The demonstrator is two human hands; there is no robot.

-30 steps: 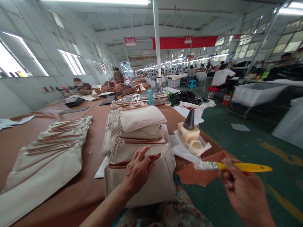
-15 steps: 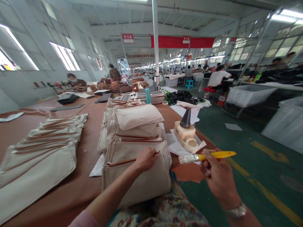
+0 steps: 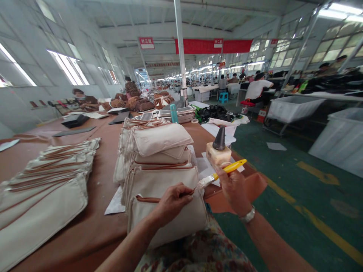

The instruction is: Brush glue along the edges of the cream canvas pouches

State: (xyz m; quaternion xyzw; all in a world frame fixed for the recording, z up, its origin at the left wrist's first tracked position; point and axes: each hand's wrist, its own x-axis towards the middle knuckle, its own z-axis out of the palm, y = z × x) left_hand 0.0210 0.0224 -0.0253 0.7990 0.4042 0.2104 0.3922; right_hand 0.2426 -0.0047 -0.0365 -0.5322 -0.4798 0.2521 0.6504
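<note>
Your left hand (image 3: 173, 201) pinches the brown-trimmed edge of the nearest beige panel (image 3: 183, 221), at the stack (image 3: 161, 138)'s near end; your right hand (image 3: 234, 189) grips the yellow-handled paintbrush (image 3: 234, 166), bristles close to that edge.

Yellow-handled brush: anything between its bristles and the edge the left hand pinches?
Nothing visible stands between: the brush in the right hand has its bristles at the front beige piece's top edge, beside the left hand. Actual contact is unclear.
</note>
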